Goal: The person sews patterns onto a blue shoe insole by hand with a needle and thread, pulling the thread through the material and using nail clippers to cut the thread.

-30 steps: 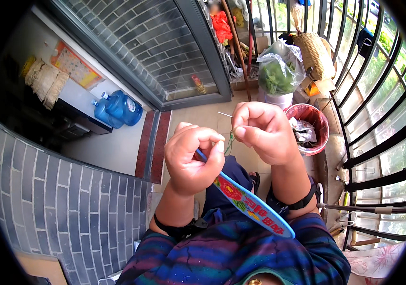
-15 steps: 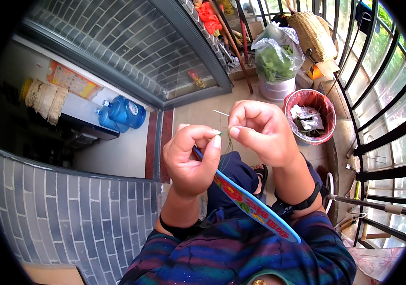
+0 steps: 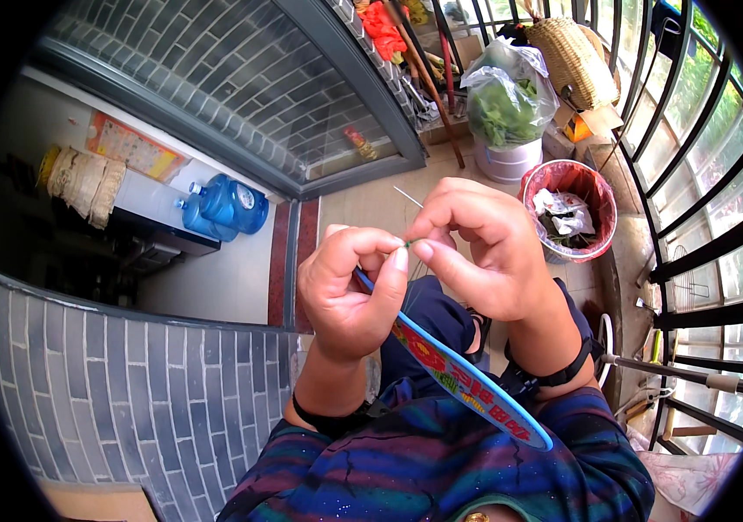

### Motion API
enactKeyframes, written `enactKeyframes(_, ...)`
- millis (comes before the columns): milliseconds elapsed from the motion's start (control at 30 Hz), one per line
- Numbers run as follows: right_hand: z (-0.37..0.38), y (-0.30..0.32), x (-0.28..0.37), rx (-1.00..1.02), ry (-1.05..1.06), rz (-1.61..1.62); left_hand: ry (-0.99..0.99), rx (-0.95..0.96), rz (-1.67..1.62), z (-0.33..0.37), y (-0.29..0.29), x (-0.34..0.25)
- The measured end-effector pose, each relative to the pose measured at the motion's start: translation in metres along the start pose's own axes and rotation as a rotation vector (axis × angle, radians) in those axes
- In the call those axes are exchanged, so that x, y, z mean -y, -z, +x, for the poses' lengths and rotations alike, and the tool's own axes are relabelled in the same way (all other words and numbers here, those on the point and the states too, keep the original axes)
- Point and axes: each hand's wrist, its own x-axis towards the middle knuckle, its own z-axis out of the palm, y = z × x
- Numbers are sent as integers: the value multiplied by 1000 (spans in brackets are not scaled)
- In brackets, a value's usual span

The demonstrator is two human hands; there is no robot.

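Observation:
In front of me my left hand [image 3: 347, 291] is closed, thumb and forefinger pinching a tiny green bit, perhaps thread. A flat, blue-rimmed panel with a colourful print, like a plastic hand fan [image 3: 476, 387], runs from behind that hand's thumb down toward my chest. My right hand [image 3: 480, 248] is closed close beside the left, its thumb and forefinger nearly touching the green bit. A thin needle [image 3: 407, 197] sticks up and left from behind its forefinger. Fine dark thread hangs below the fingertips. How the left fingers grip the fan is partly hidden.
Beyond my right hand stands a bin lined with a red bag [image 3: 598, 200]. A white bucket [image 3: 511, 163] carries a clear bag of leafy greens [image 3: 502, 109]. Black railings [image 3: 711, 261] line the right. To the left are blue water jugs [image 3: 230, 207] and a brick wall [image 3: 128, 391].
My right hand has moved left and its fingertips have come up to the left hand's pinch. The needle has tilted more upright and shifted slightly. The left hand has barely moved.

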Motion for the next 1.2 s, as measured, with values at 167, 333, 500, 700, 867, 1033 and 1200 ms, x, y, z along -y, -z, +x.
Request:
enactKeyframes(167,1,-2,0,-4,26,-38,1,-33,12,-1,2,-2)
enactKeyframes(333,-1,-3,1,-8,-18,-67,57,-71,19,-5,2,0)
enactKeyframes(500,1,-6,3,-11,-32,-97,15,-36,124,-1,4,-3)
enactKeyframes(700,1,-7,4,-1,-35,-145,-43,-13,232,2,8,-2)
enactKeyframes(867,0,-8,5,-3,-63,-142,29,-28,188,-1,7,-1)
enactKeyframes(1033,-3,-8,4,75,-89,-107,63,-43,152,-2,8,0)
enactKeyframes(1200,0,-3,3,65,-34,-121,63,-13,153,-1,11,3)
